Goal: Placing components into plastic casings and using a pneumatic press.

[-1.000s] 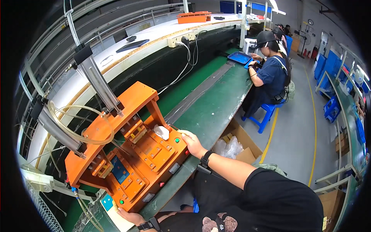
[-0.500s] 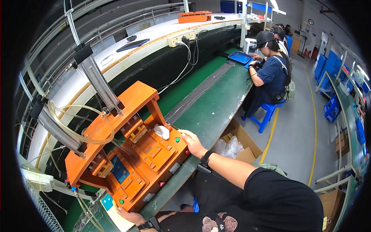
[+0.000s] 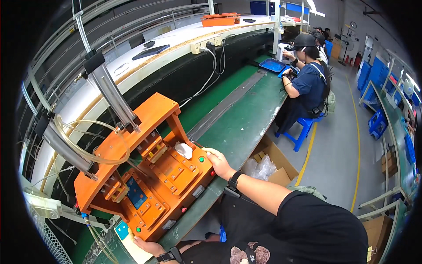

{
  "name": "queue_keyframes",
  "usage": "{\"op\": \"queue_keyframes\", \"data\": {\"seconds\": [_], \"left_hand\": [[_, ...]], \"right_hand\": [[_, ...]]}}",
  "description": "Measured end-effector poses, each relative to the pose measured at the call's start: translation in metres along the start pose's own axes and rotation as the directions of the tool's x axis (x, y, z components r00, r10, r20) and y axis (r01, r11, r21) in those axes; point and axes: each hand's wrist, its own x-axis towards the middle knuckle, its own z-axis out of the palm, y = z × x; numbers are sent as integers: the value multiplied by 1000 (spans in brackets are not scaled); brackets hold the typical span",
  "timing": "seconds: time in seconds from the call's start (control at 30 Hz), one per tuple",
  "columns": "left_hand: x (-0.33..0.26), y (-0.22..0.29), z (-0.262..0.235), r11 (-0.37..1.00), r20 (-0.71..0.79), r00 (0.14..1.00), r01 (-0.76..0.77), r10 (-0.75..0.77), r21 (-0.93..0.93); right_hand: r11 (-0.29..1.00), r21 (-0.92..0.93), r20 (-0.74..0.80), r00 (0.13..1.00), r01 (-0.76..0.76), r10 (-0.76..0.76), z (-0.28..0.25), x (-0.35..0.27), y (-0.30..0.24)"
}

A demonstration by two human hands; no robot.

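Note:
An orange two-station press (image 3: pixel 145 176) stands on the green bench before me, tilted across the view. My right hand (image 3: pixel 218 163) is closed against its right end, beside a green button (image 3: pixel 201 159). At the near left corner my left hand (image 3: pixel 148 246) grips the end by another green button (image 3: pixel 138 229); part of its fingers is hidden. A blue plate (image 3: pixel 136 193) sits in the left station. In the right one the orange nest (image 3: pixel 179 176) is bare, with a crumpled white piece (image 3: pixel 183 150) behind it. Two metal cylinders (image 3: pixel 110 90) rise above.
Clear tubes (image 3: pixel 88 158) loop over the press top. A teal-and-cream sheet (image 3: pixel 132 246) lies under its left corner. Right of the bench is a cardboard box (image 3: pixel 281 169) with clear plastic bags. Farther along, a co-worker (image 3: pixel 307 81) sits on a blue stool (image 3: pixel 303 132) near a blue tray (image 3: pixel 272 65).
Both my hands and the press stay as they were. The co-worker at the far end has raised a hand toward the head and leaned slightly.

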Motion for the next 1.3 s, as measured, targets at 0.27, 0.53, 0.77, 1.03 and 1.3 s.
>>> {"op": "queue_keyframes", "data": {"seconds": [0.27,0.53,0.77,1.03,1.3], "left_hand": [[0,4,2,999,67,998,10,-7,-45],[-7,12,11,995,-112,992,62,-54,73],[0,5,1,1000,53,998,-26,26,-8],[-11,22,13,999,-20,1000,-7,8,50],[-7,16,10,998,-20,999,25,-26,-50]], "right_hand": [[1000,2,-2,1000,4,-4,1,0,-4],[1000,4,-7,1000,-7,7,1,-1,-6],[1000,-14,-11,1000,8,-8,2,-1,-4],[998,54,-18,1000,-14,15,2,-1,-6],[1000,12,-17,1000,2,-2,4,-2,-8]]}}
